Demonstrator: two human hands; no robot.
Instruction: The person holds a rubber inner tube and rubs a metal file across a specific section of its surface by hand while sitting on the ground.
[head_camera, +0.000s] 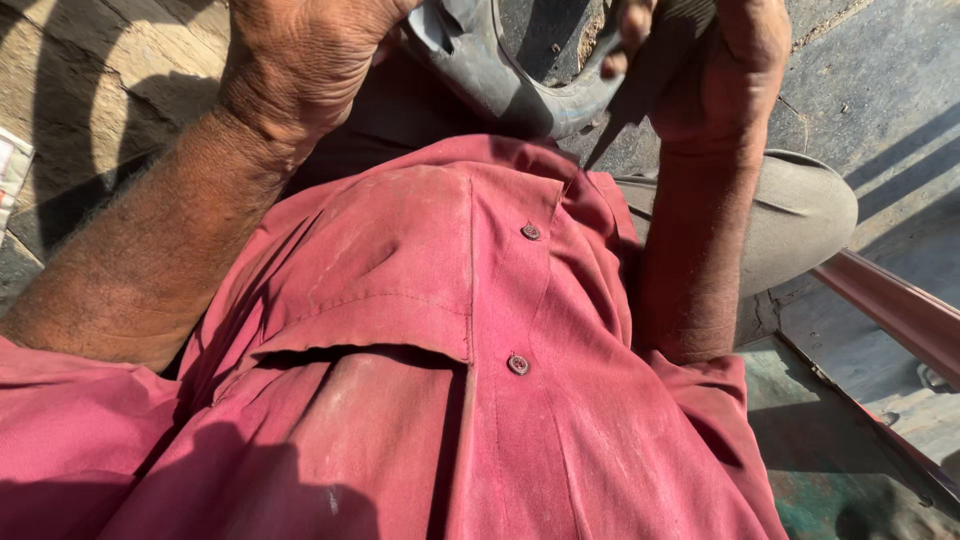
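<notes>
A curved piece of dark grey rubber, like a tyre or inner tube (500, 75), lies across the top of the head view. My left hand (300, 55) grips its left end with the fingers closed over it. My right hand (725, 65) holds its right end, thumb and fingers wrapped on the rubber. Both forearms reach up from a dusty red buttoned shirt (440, 350) that fills most of the view. The fingertips of both hands are cut off by the frame's top edge.
Stone paving (90, 90) lies at the upper left, darker slabs (880, 80) at the upper right. My knee in grey trousers (800, 215) sits to the right. A reddish metal bar (900, 310) and a worn green surface (830, 460) are at the lower right.
</notes>
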